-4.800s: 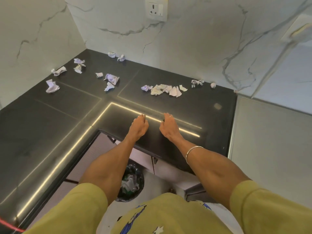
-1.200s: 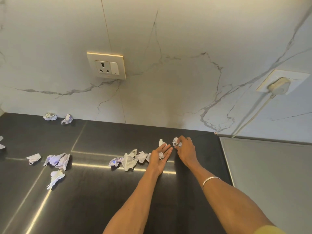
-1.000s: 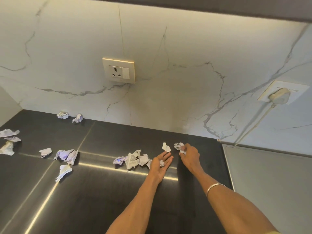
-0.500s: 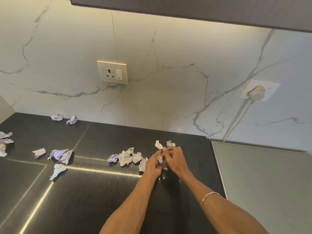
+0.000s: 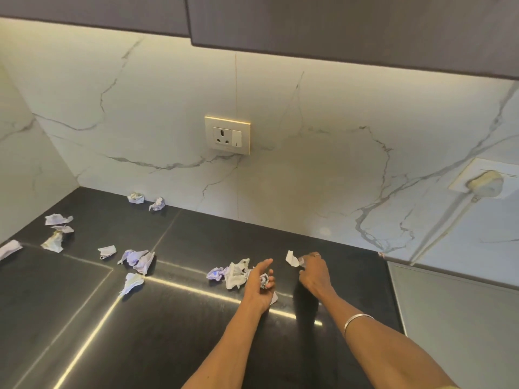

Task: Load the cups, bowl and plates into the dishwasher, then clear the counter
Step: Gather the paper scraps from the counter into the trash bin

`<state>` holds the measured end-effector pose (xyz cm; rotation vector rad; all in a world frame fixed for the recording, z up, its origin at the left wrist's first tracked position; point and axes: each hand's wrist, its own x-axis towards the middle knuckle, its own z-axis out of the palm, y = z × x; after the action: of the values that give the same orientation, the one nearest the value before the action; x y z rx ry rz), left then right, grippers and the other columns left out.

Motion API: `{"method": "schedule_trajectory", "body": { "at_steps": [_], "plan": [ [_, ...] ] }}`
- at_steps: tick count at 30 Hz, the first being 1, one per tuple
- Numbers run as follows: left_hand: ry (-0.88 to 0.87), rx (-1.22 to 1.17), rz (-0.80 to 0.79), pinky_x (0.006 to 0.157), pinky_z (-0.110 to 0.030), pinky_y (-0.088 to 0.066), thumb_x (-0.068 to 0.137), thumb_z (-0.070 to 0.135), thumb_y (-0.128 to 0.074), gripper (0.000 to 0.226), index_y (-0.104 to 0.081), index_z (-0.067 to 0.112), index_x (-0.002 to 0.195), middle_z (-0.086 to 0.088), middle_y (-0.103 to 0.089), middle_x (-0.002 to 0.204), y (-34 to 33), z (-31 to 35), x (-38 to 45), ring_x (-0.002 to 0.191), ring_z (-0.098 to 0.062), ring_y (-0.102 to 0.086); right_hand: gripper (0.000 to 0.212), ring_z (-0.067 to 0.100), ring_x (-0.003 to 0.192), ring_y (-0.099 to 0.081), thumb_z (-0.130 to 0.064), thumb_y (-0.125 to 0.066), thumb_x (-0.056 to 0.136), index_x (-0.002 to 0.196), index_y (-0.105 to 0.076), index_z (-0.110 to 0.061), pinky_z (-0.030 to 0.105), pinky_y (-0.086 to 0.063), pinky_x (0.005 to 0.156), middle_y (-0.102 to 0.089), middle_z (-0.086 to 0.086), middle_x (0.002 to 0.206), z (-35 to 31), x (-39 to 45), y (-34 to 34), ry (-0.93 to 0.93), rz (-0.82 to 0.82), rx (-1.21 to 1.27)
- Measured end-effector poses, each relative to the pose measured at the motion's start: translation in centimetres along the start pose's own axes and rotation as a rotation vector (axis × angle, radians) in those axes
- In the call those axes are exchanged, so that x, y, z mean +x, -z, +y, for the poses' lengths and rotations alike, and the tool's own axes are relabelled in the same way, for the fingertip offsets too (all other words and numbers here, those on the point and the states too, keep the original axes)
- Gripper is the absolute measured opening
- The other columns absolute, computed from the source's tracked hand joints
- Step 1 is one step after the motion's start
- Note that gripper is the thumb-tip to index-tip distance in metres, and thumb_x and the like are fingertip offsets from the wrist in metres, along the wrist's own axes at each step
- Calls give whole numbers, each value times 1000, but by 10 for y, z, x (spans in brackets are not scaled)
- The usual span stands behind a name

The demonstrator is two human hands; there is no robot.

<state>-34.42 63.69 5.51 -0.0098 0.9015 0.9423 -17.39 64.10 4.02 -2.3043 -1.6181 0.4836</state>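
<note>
My right hand (image 5: pixel 313 272) fingers (image 5: pixel 304 259) pinch the white scrap (image 5: pixel 292 258); my left hand (image 5: pixel 259 284), cupped, holds a crumpled scrap (image 5: pixel 264 280). The paper cluster (image 5: pixel 230 273) touches that left hand's far side, so it is nearer. Remaining scraps (image 5: pixel 136 258) lie well left of the cluster, on open bench (image 5: pixel 196 332).
</note>
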Motion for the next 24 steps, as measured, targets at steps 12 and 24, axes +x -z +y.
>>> {"method": "schedule_trajectory", "body": {
  "at_steps": [12,24],
  "plan": [
    [-46,-132,16,69,-30,-55,87,18,-62,15,-69,5,91,-12,-69,83,-10,1,-7,73,-22,-66,17,1,86,-66,-14,-63,92,102,-76,-21,15,-54,79,-72,-11,94,-60,-48,12,369,131,442],
    [-95,-124,125,46,-24,-51,89,20,-64,18,-58,11,74,-4,-59,60,3,33,-18,48,-15,-58,20,9,94,-60,-12,-54,98,107,-71,-13,18,-53,84,-67,2,102,-88,-73,-4,575,149,353]
  ]
}}
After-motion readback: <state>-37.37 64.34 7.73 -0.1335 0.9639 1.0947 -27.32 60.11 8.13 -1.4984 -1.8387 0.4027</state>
